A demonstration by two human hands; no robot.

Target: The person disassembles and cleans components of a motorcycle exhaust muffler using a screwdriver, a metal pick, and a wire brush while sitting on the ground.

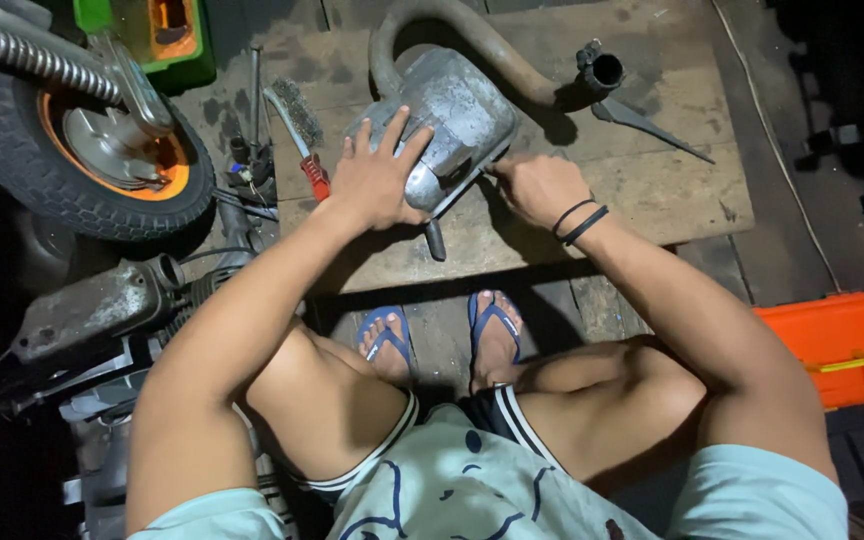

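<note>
We are pressing our left hand [377, 180], fingers spread flat, on the one grey muffler [447, 125] while our right hand [537, 188] is closing around a tool at its side. One wire brush [297, 125] is lying beside one wheel [82, 130].

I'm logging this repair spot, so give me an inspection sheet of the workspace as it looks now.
Surface: worn wooden board on a dark floor.
Job's things: grey metal muffler with curved pipe, lying on the board.
Clutter: wire brush with red handle; pointed metal bracket.
Hands: left hand spread flat on the muffler; right hand closed at its lower edge, what it grips is hidden.
Cables: thin cord along the board's right side.
Surroundings: orange-rimmed wheel, engine part, orange toolbox, green tray.
</note>
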